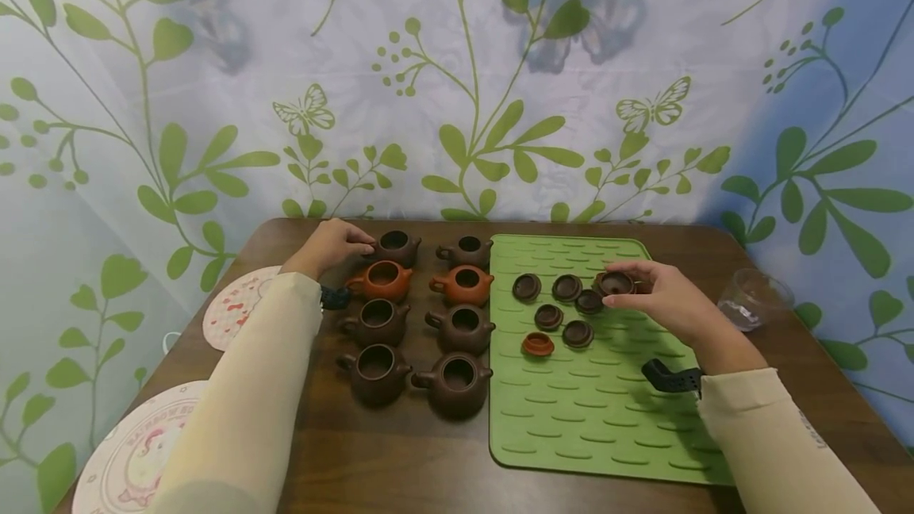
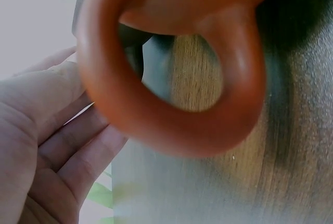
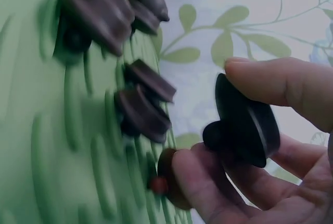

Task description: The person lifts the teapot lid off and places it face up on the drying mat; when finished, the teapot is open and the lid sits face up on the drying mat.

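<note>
At the back left of the table, my left hand (image 1: 330,247) pinches the handle side of a dark brown teapot (image 1: 395,247) without a lid. An orange teapot (image 1: 383,281) stands just in front of it; its round handle (image 2: 171,140) fills much of the left wrist view, hiding part of the fingers. My right hand (image 1: 660,292) holds a dark teapot lid (image 3: 247,122) between thumb and fingers, above the green mat (image 1: 571,427). The lid's hollow underside faces up, its knob toward the mat. Several dark lids (image 1: 527,287) and one orange lid (image 1: 538,344) lie upturned nearby.
More lidless teapots, including a dark one (image 1: 459,385) and a second orange one (image 1: 462,285), stand in two columns left of the mat. A clear glass cup (image 1: 755,300) is at the right edge. Two round patterned mats (image 1: 232,309) lie along the left edge.
</note>
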The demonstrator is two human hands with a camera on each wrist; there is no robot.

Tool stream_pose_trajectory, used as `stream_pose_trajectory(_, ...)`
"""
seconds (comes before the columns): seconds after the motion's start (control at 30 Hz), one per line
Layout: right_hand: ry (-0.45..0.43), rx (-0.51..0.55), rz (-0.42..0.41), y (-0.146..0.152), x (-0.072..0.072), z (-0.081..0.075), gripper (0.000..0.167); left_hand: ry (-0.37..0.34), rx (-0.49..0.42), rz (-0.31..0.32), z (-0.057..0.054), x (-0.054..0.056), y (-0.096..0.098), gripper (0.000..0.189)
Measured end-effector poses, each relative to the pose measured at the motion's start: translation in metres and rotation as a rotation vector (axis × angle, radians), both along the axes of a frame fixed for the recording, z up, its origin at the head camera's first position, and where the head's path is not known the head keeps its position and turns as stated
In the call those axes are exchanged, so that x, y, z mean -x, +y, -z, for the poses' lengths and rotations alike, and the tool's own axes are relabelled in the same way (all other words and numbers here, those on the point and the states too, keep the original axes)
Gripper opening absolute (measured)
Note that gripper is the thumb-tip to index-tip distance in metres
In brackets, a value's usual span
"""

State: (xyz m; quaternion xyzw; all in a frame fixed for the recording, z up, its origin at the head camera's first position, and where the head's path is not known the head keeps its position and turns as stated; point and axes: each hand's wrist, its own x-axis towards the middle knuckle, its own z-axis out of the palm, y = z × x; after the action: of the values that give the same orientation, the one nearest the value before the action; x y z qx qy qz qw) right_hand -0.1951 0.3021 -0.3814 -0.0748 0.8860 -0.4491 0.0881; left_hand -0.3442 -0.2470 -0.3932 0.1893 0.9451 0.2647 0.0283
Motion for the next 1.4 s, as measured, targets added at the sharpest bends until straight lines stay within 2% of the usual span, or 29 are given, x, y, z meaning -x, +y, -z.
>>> stream_pose_trajectory(0.3, 0.024, -0.134, -0.028, 0.025, -0.005, 0.009, 0.071, -0.001, -0.006, 0.004, 0.000, 0.001, -0.001, 0.023)
stream_pose_trajectory(0.5, 0.036, -0.139, -0.044, 0.030, -0.005, 0.015, 0.068, -0.003, -0.004, -0.004, 0.001, 0.003, -0.003, 0.024)
stream_pose_trajectory(0.7, 0.044, -0.187, 0.004, 0.031, -0.001, 0.022, 0.067, -0.007, -0.003, -0.011, 0.002, 0.002, -0.003, 0.024)
stream_pose_trajectory(0.9, 0.022, -0.187, 0.045, 0.027, 0.002, 0.028, 0.069, -0.012, -0.001, -0.012, 0.002, 0.000, -0.002, 0.024)
stream_pose_trajectory(1.4, -0.024, -0.201, 0.095, 0.021, 0.002, 0.025, 0.074, -0.013, -0.013, -0.018, 0.004, 0.001, -0.002, 0.024)
